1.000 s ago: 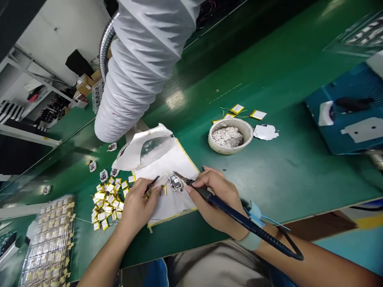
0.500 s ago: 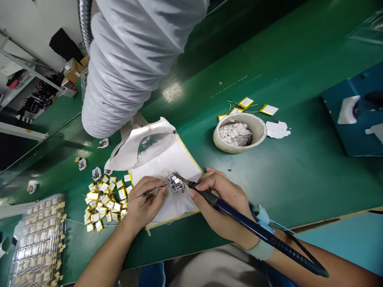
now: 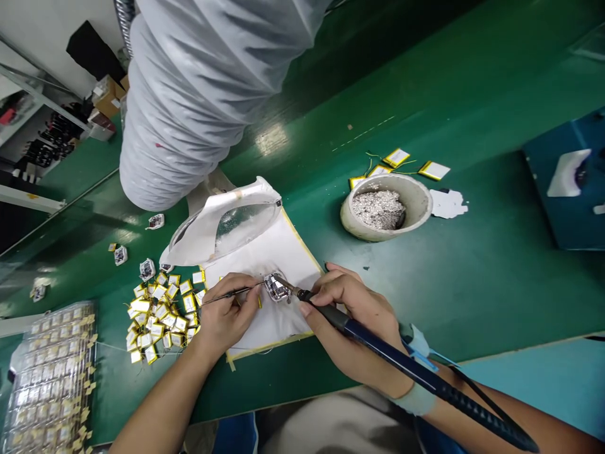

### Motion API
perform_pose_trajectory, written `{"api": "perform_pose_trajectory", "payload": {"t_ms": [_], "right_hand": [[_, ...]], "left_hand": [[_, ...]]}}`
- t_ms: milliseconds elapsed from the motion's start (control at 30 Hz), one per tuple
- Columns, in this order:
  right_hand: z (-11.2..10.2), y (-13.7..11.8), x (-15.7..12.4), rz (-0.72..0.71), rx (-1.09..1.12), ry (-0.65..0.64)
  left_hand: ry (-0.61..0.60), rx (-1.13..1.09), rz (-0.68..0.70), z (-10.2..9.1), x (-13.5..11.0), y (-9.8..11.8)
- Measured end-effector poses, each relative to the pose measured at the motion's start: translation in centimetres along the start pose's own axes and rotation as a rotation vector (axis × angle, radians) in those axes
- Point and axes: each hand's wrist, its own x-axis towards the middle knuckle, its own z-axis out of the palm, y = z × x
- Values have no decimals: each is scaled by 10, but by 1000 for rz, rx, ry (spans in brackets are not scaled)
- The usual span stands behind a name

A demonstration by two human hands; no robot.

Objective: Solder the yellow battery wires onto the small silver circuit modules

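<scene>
Small rounded white-cased circuit board [image 3: 276, 287] lay, in the head view, on a white sheet with yellow edging [image 3: 290, 321], between the two hands. Left hand [image 3: 230, 309] was nearly closed, thumb and fingers pinching a thin dark pointed tool [image 3: 236, 292]; its tip was at the board's left edge (touching or just short, couldn't tell). Right hand [image 3: 362, 328] was curled pen-style around a dark blue soldering iron with a black grip [image 3: 368, 338], metal tip over the board's upper part; contact not clear. Pale blue wristband [image 3: 416, 400] on the right wrist, iron's cable running over that forearm.

Just beyond the board, a clear plastic shield with white paper stuck on [image 3: 246, 227] stood tilted over the sheet, beneath a wide grey ribbed hose [image 3: 203, 107]. Left of the sheet: a heap of flat silver cells with yellow edges [image 3: 161, 315], a few more white-cased boards [image 3: 147, 269] near it, and a clear plastic tray [image 3: 89, 309] of small pale parts (too small to tell). Right side: a round off-white bowl [image 3: 418, 208] part-filled with silvery shavings, several wired yellow-edged cells [image 3: 396, 157] behind it, a ragged white scrap [image 3: 449, 204] beside it. All on a green worktop [image 3: 472, 284].
</scene>
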Motion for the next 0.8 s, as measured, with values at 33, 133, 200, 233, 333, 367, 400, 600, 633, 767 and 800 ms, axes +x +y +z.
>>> {"api": "perform_pose_trajectory", "payload": {"t_ms": [33,133,200,233,333,367,400,600,633,767,800], "right_hand": [[0,0,0,-11,-4,-4],[0,-1,2,-48,-18,-1],[0,-1,2,-57,-22,0],[0,-1,2,-57,-24,1],[0,-1,2,-47,-29,4],[-1,-1,1,-43,-32,1],[-1,0,1,-37,-35,-6],[-2,-1,2,-11,-6,-17],[-2,-2,2,-10,3,-10],[-1,-2,1,-12,-1,3],[0,-1,0,-8,-3,3]], "left_hand": [[-7,2,-4,0,0,0],[-12,2,-21,1,-2,-2],[1,-7,-37,3,-4,-3],[9,-15,-44,3,-5,-4],[33,-39,-70,5,-8,-6],[40,-43,-76,5,-9,-6],[42,-44,-81,5,-9,-6],[9,-41,-57,4,-5,-7],[7,-40,-51,4,-5,-7],[36,-44,-37,6,-6,-6],[48,-48,-33,6,-6,-5]]}}
